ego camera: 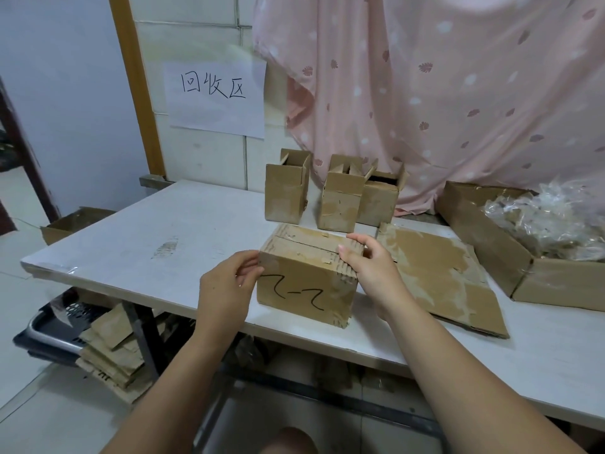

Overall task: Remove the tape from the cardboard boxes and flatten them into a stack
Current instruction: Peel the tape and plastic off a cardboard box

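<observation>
— Where is the marked cardboard box found?

— At the near edge of the white table, between the hands, its long axis laid left to right. Its upper left corner is pinched by the left hand; whether tape is caught there cannot be told. Its upper right corner is gripped by the right hand, thumb on top.

— And the stack?

— A flattened cardboard sheet is seen just to the right.

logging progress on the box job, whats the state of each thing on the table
marked box, closed, standing on the table, held at both ends
left hand, grips the marked box's left edge
right hand, grips its top right corner
three small boxes, upright, top flaps open
cardboard sheet, flattened, lying on the table
big box, open, holding crumpled clear tape
</observation>
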Available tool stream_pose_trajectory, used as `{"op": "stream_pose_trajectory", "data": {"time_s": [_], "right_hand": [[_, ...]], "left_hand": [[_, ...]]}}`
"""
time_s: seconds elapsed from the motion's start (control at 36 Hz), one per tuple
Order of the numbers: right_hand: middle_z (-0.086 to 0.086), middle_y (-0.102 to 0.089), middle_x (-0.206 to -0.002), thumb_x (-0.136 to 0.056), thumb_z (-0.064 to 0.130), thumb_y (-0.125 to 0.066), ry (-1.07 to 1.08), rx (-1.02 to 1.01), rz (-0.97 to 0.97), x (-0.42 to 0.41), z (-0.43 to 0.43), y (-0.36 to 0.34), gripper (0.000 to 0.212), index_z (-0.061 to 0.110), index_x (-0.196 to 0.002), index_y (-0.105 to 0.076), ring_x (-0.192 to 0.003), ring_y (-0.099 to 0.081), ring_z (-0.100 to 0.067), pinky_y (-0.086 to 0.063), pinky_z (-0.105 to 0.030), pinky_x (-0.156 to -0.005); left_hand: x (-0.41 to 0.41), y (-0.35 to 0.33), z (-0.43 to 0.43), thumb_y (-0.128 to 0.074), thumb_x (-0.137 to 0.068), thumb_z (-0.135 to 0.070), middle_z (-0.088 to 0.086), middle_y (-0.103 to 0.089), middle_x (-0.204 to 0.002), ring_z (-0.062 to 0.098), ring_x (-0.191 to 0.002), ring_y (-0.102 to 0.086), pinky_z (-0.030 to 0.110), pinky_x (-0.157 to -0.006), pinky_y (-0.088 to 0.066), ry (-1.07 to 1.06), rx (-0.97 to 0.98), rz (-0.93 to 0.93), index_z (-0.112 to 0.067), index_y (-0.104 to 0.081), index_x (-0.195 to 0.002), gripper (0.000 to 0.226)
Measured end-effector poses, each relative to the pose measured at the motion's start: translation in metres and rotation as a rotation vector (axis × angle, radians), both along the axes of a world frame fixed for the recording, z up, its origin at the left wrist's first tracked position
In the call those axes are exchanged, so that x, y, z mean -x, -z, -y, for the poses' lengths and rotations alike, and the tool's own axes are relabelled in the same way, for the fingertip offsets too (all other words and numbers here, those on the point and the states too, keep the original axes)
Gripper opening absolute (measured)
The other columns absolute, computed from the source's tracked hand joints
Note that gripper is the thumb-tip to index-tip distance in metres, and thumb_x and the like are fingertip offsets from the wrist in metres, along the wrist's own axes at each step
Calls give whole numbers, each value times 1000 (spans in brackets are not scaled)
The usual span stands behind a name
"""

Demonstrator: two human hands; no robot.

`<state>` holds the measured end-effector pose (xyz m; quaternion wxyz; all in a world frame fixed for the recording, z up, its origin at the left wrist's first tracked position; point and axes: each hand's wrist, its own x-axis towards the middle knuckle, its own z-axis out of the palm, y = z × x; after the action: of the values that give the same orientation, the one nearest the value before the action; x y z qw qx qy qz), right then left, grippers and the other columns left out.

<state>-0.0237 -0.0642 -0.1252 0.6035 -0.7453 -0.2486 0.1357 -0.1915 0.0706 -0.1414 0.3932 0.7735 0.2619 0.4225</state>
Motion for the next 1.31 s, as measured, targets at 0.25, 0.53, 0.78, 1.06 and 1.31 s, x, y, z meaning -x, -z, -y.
{"op": "stream_pose_trajectory", "data": {"time_s": [0.25,0.53,0.78,1.06,1.31], "right_hand": [[-1,-61,-119,-81,42,-68,-27,11,-14,-2,0,2,29,40,-108,-58,-109,-60,-22,-49,-44,-96],[-1,-60,-118,-72,52,-68,-33,28,-5,-3,1,1,34,44,-104,-58,-110,-59,-22,-48,-47,-97],[-1,-60,-119,-79,46,-68,-36,22,13,-3,-1,1,31,41,-108,-57,-110,-59,-24,-48,-48,-96],[-1,-62,-112,-88,28,-65,-31,68,56,-3,1,-9,30,26,-117,-56,-99,-62,-21,-50,-32,-82],[-4,-62,-109,-88,26,-66,-36,75,38,-3,-2,-12,31,24,-116,-56,-77,-56,-16,-37,-22,-57]], "left_hand": [[-1,5,-15,-63,-89,-16,-5,-73,-94,12,-95,-66,26,-85,-50,132,415,28,-18,-74,-94,12],[-4,-4,-20,-55,-94,-12,6,-66,-95,14,-96,-62,25,-81,-45,255,797,96,-10,-62,-77,18],[-5,-8,-24,-55,-92,-9,-1,-61,-84,11,-81,-53,22,-71,-40,198,849,35,-13,-64,-79,16],[-19,-25,-7,-38,-91,7,8,-46,-71,16,-60,-46,23,-62,-47,19,864,20,-3,-49,-67,29],[-16,-28,3,-41,-87,8,12,-59,-71,17,-66,-59,29,-77,-54,-58,767,44,-2,-56,-68,26]]}}
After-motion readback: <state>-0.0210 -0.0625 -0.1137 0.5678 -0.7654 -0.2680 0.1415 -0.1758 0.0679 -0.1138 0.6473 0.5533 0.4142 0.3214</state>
